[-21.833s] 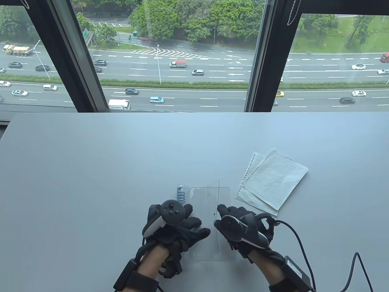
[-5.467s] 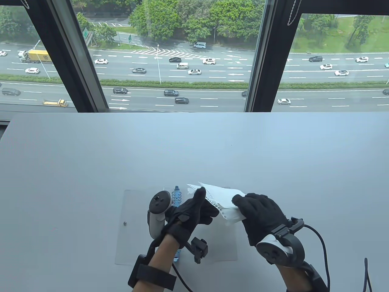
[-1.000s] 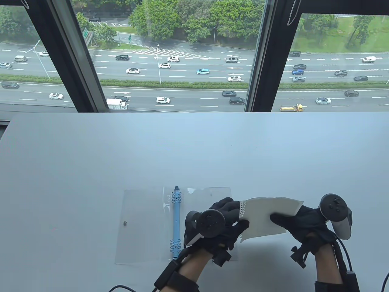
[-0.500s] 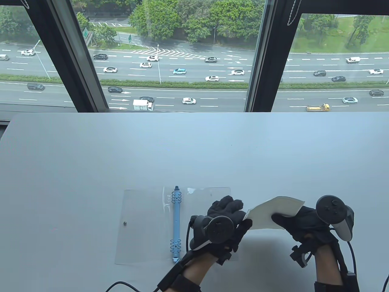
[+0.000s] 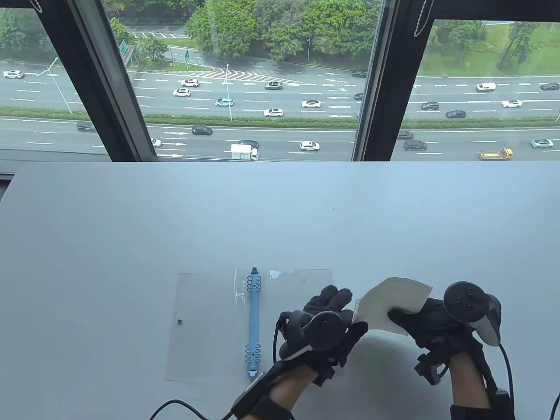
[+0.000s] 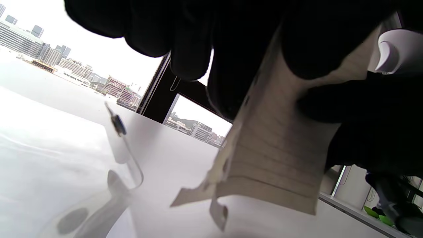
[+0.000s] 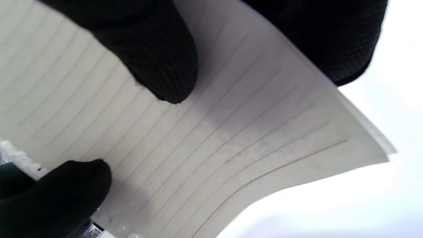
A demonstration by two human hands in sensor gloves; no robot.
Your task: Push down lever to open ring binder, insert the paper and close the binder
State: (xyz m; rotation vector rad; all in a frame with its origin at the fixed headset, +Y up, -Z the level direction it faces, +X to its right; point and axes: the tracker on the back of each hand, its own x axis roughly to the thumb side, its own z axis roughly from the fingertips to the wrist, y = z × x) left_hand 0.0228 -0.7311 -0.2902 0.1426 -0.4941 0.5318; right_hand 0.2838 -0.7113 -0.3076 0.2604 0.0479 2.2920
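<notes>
The clear ring binder (image 5: pixel 205 323) lies flat and spread wide on the table, its blue ring spine (image 5: pixel 253 321) running front to back. To its right both hands hold the lined, hole-punched paper (image 5: pixel 393 308) up off the table. My left hand (image 5: pixel 334 319) pinches the punched edge, thumb on the near side. My right hand (image 5: pixel 426 321) grips the opposite edge, thumb on top. In the left wrist view the paper (image 6: pixel 274 155) hangs from the dark fingers (image 6: pixel 191 43). The right wrist view shows the ruled sheets (image 7: pixel 231 132) under a thumb (image 7: pixel 155 62).
The grey table (image 5: pixel 175 218) reaches back to a window over a highway. A small metal rivet (image 5: pixel 180 321) sits in the binder's left cover. Cables (image 5: pixel 175 404) trail from both wrists at the front edge.
Over the last second both hands tilted the paper steeper and shifted it slightly left and toward me; the left hand slid a little right. The binder has not moved.
</notes>
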